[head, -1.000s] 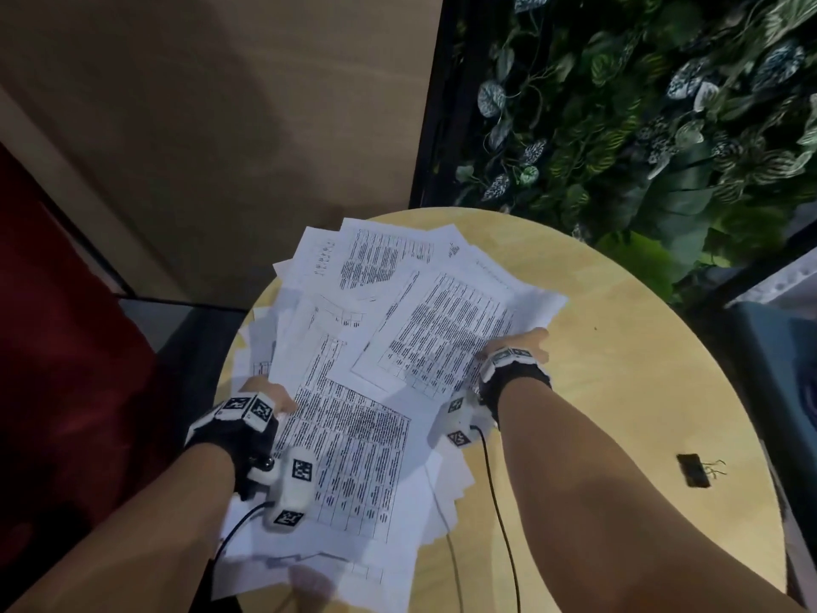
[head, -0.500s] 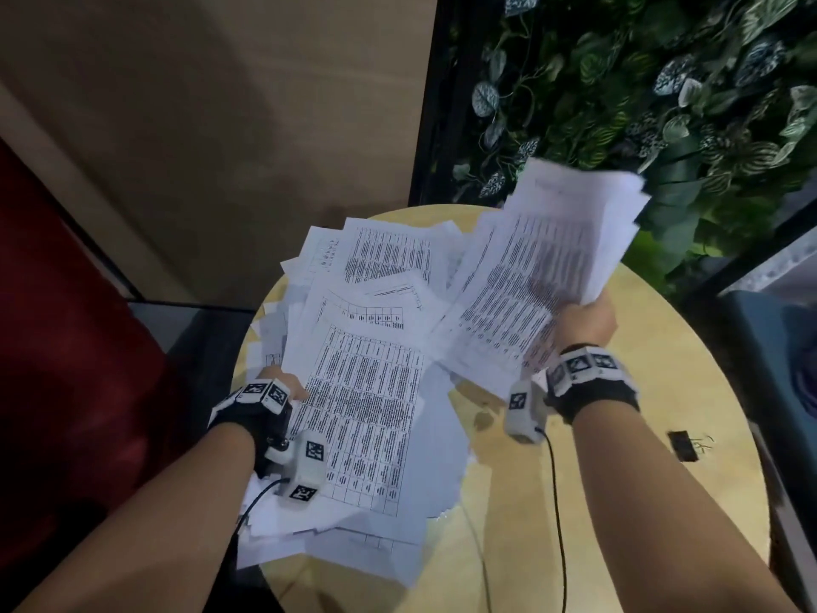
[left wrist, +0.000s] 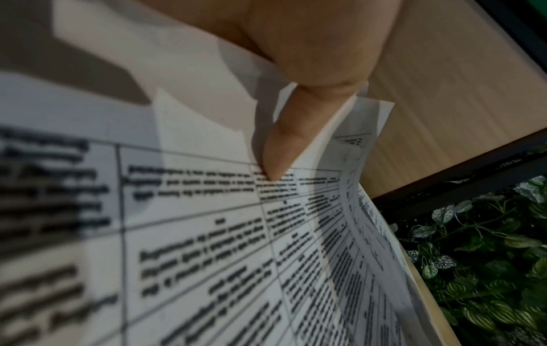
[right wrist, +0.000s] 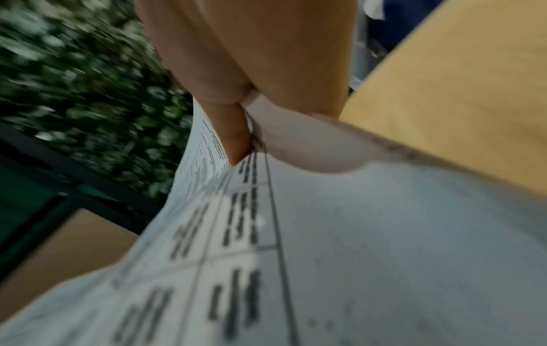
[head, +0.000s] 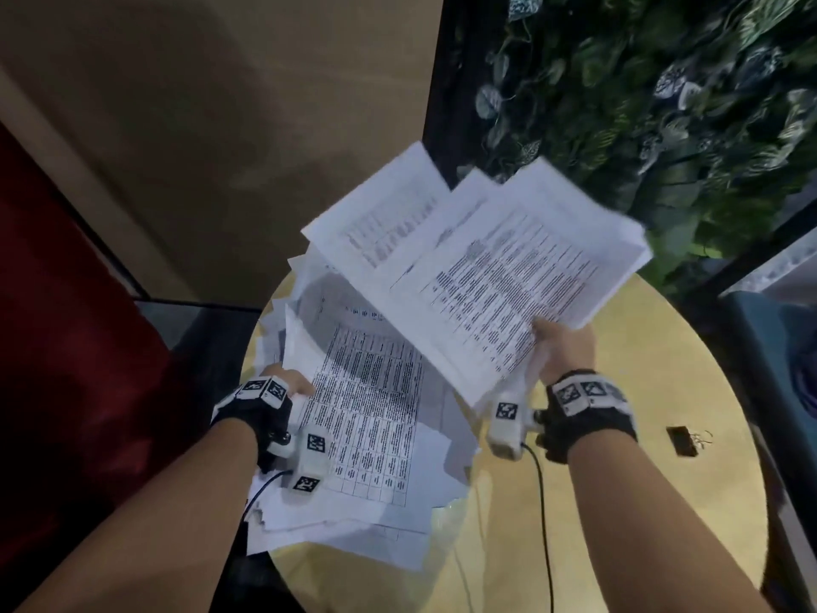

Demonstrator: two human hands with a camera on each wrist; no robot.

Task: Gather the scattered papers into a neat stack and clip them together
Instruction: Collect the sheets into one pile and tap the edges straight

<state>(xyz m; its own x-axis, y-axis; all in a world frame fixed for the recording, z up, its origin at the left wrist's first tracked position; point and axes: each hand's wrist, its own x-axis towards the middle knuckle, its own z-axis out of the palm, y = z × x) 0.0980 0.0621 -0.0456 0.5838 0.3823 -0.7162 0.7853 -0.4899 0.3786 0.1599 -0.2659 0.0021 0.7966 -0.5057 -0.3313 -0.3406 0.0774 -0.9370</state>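
Above the round desk (head: 619, 502), the right hand (head: 561, 347) holds up a fan of printed sheets (head: 486, 276), lifted clear of the wood and tilted toward the plant wall (head: 663, 104). The right wrist view shows the thumb (right wrist: 234, 135) on top and the other fingers closed below, so these sheets are pinched at 1 corner only. The left hand (head: 287, 382) grips the left edge of the lower pile (head: 371, 418), which partly lies on the desk and hangs over its left rim; its thumb (left wrist: 278, 149) presses on the top page, and the pages curl up beside it. The binder clip (head: 683, 441) lies alone on the desk to the right, well apart from all papers.

The step in hand seems to be joining the 2 bunches. I judge the task to be about half done, because no edge is squared yet.

To do it well, the raised fan should come down on the lower pile with the print facing the same way, not dropped from height, since loose sheets slide easily. After that both hands can stand the bundle on its long edge and tap it on the desk, then on the short edge. The overhanging pages on the left may slip to the floor, so the left hand should draw them inward first. Only when the edges agree is the clip worth reaching for.
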